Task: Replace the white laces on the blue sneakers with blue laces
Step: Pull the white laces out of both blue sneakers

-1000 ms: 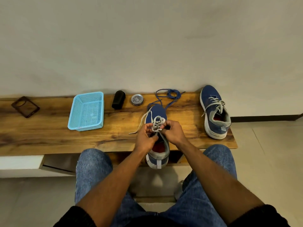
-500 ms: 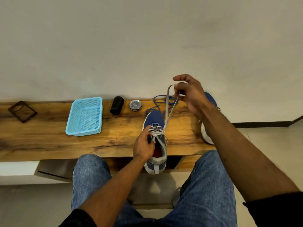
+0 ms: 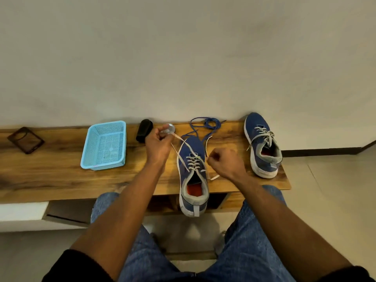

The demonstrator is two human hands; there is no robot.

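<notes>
A blue sneaker [image 3: 193, 176] lies on the wooden bench [image 3: 61, 174], heel hanging over the front edge toward me. Its white lace [image 3: 194, 162] is untied and still threaded through the eyelets. My left hand [image 3: 157, 146] grips one lace end and holds it out to the upper left of the shoe. My right hand [image 3: 223, 162] is curled into a fist just right of the eyelets, around the other lace end. The second blue sneaker [image 3: 262, 147], laced in white, stands at the bench's right end. The blue laces [image 3: 206, 124] lie coiled behind the near shoe's toe.
A light blue mesh basket [image 3: 103, 146] sits left of my hands. A black cylinder [image 3: 144, 130] and a round metal tin [image 3: 171, 127] are by the wall. A dark phone case [image 3: 25, 140] lies far left. My knees are below the bench edge.
My right hand came down from its raised pull to beside the eyelets. My left hand left the shoe's tongue and drew a lace end out to the upper left.
</notes>
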